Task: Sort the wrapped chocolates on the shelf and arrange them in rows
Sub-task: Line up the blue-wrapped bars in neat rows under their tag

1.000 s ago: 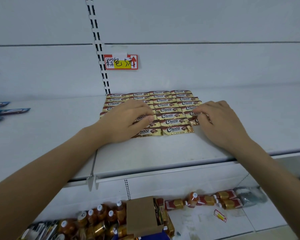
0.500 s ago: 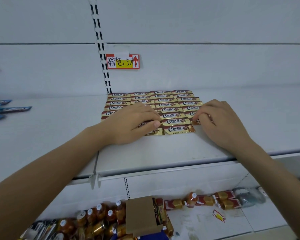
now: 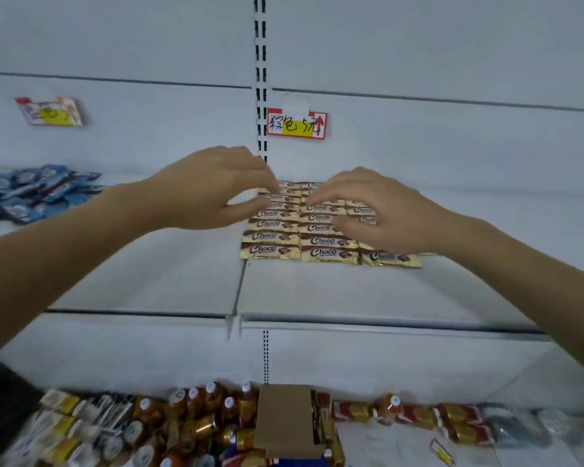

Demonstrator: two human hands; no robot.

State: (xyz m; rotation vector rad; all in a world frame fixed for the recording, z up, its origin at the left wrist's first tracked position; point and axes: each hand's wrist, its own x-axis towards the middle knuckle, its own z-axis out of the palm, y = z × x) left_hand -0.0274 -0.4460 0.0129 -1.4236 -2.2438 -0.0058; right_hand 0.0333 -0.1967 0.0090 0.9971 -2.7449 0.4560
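Here my left hand [image 3: 213,190] and right hand [image 3: 381,210] hover over the chocolates [image 3: 317,230], fingers loosely curled and apart, holding nothing. The chocolates lie flat in neat rows on the white shelf [image 3: 317,291].

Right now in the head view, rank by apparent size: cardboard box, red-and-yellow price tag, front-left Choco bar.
1. cardboard box, clearly largest, though it sits nearest the camera.
2. and 3. red-and-yellow price tag and front-left Choco bar look alike; not ranked.

hands [image 3: 378,210] hide rear chocolates [image 3: 321,228]; btm bottles [image 3: 196,409] blurred
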